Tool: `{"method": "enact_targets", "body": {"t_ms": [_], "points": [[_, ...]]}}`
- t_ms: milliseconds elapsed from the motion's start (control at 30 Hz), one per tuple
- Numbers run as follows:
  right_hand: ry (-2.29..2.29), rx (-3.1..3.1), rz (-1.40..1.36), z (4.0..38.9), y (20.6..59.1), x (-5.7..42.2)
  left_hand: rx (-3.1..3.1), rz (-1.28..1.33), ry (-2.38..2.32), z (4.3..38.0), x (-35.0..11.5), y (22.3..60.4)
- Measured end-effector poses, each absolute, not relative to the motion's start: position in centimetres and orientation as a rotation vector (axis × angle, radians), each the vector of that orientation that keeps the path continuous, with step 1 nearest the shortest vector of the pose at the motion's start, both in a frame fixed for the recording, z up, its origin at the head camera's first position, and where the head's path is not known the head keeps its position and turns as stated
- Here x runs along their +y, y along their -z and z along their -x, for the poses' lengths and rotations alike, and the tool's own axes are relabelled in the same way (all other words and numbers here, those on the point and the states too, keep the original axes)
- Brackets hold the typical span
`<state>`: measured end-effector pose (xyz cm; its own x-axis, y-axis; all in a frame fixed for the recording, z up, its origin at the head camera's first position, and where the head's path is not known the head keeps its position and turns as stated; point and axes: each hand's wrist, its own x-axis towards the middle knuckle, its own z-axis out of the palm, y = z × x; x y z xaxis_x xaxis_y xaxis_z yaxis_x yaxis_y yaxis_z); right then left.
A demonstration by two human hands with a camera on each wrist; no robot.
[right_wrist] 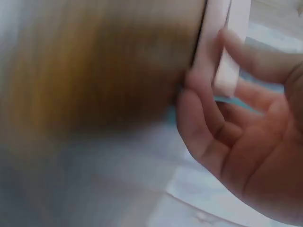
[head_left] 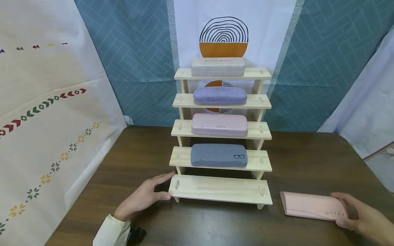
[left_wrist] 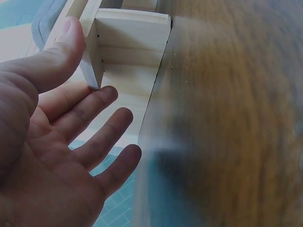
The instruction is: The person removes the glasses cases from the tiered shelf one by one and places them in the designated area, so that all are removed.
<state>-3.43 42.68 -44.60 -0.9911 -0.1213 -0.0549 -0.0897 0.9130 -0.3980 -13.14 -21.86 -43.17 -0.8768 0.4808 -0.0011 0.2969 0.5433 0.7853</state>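
At the front right of the table, my right hand [head_left: 361, 213] grips the right end of a pale pink glasses case [head_left: 309, 205], thumb on one long side and fingers on the other. The right wrist view shows that case [right_wrist: 215, 45] with the fingers curled at its end. My left hand [head_left: 143, 196] is at the left end of a wooden tiered rack [head_left: 218, 189], fingers extended and the thumb tip by its lowest step. Seen from the left wrist, the fingers are spread beside the rack's end [left_wrist: 130, 40]. The lowest step is bare.
Above it, one per step, sit a blue-grey glasses case [head_left: 215, 155], a pinkish-lilac case [head_left: 219, 124], a purple case [head_left: 220, 95] and a light grey case [head_left: 218, 67]. Patterned cloths hang behind and beside the brown table [head_left: 141, 150].
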Motion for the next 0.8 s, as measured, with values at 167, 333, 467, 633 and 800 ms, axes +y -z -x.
{"method": "enact_targets", "body": {"t_ms": [167, 333, 467, 633, 800], "points": [[0.541, 3.04, 0.122, 3.3, 42.6, 41.8, 2.548, -0.63, -1.245, 13.2, -21.8, 43.1], [0.513, 3.075, 0.092, 4.6, 38.8, 39.3, 2.546, -0.63, -1.262, 13.1, -21.8, 43.1], [0.671, 3.103, 0.168, 5.3, 36.5, 35.9, 2.561, -0.64, -1.26, 13.1, -21.8, 43.2], [0.886, 3.077, 0.355, 6.7, 34.4, 31.1, 2.565, -0.632, -1.252, 13.1, -22.0, 43.3], [1.001, 3.043, 0.496, 8.6, 33.5, 26.8, 2.556, -0.677, -1.266, 13.2, -22.2, 43.5]]}}
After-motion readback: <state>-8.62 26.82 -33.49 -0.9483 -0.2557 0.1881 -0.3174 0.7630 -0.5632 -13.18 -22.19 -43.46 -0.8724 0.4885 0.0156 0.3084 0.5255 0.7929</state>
